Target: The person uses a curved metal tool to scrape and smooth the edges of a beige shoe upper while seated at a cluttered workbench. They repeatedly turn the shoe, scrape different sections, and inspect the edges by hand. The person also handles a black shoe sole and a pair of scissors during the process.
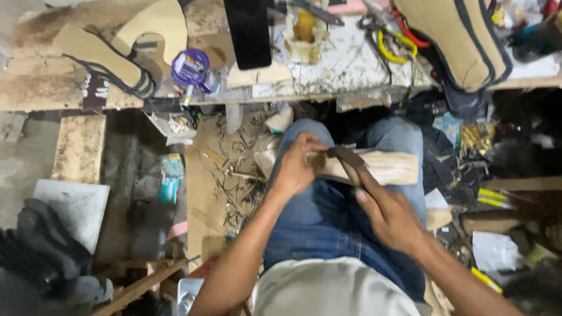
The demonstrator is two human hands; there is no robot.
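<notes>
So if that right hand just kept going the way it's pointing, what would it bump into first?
The right hand points up-left along the dark strap it holds, so it would likely meet the pale shoe sole, then the left hand; depth is unclear.

1. Left hand (295,167) grips the near end of a pale wooden block (383,168) resting across the lap.
2. Right hand (391,217) holds a dark tool (350,162) against the block.
3. Bench (345,64) at 12 o'clock carries a purple container (191,68).
4. Floor at 9 o'clock: shavings (234,175).

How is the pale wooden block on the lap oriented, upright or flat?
Flat: the pale wooden block lies lengthwise across the blue-jeaned thighs, the left hand gripping one end.
</notes>
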